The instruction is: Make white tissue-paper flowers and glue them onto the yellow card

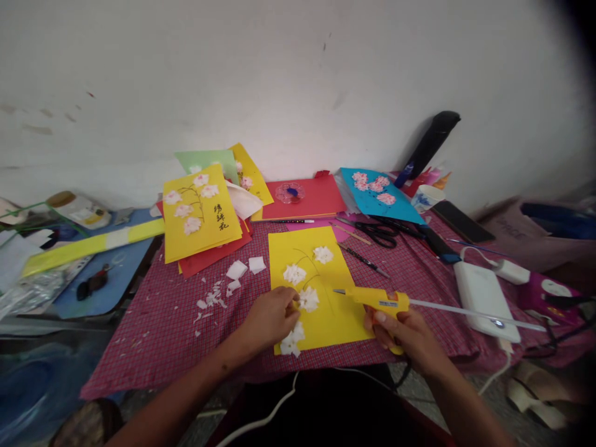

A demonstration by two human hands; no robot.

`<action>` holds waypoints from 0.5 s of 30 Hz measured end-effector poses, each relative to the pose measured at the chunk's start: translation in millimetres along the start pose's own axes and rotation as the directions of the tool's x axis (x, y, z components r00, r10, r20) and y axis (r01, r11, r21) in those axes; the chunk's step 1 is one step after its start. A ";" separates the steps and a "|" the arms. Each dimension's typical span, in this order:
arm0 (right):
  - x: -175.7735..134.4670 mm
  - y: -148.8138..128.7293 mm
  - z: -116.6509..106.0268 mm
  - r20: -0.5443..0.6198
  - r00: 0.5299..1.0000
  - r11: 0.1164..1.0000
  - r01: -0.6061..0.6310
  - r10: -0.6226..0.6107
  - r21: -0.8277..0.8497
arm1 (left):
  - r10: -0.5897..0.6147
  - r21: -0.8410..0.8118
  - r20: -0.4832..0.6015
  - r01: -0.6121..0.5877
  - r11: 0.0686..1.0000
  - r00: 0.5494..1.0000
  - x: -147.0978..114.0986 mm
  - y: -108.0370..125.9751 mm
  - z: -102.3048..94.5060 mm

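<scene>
Currently, right hand grips glue gun above sheet; left fingers bunched at flower there, hold unclear. Nozzle drift could burn them.

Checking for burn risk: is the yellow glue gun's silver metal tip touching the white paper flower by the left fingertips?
Apart. The head view shows bare yellow paper between the metal tip and the white flower.

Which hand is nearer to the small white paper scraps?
Left. The left hand is just right of the paper scraps, at a white flower; the right hand, holding the glue gun, is farther right.
</scene>
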State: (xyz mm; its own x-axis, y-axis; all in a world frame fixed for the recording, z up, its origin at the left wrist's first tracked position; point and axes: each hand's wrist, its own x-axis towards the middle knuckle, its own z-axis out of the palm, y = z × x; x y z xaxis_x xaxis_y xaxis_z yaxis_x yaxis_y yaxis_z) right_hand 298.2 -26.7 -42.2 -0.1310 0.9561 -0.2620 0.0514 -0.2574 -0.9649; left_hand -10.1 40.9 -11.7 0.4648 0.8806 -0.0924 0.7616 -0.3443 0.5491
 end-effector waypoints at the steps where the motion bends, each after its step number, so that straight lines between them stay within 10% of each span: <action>1: 0.1 -0.1 0.1 0.000 1.000 1.000 -0.003 0.003 0.001 | 0.008 0.005 -0.005 -0.008 1.000 1.000 -0.1 -0.2 -0.1; 15: -0.5 2.5 -1.0 0.009 1.000 0.999 0.012 -0.012 0.044 | 0.077 0.142 0.076 -0.088 0.986 0.994 4.1 4.4 0.4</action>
State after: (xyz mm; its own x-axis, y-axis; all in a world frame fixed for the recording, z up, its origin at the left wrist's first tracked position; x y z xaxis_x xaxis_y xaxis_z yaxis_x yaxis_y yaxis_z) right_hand 299.4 -27.7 -44.5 -0.1409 0.9578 -0.2505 0.0062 -0.2522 -0.9677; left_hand -4.7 42.9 -10.0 0.5555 0.8238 -0.1128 0.7742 -0.4629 0.4317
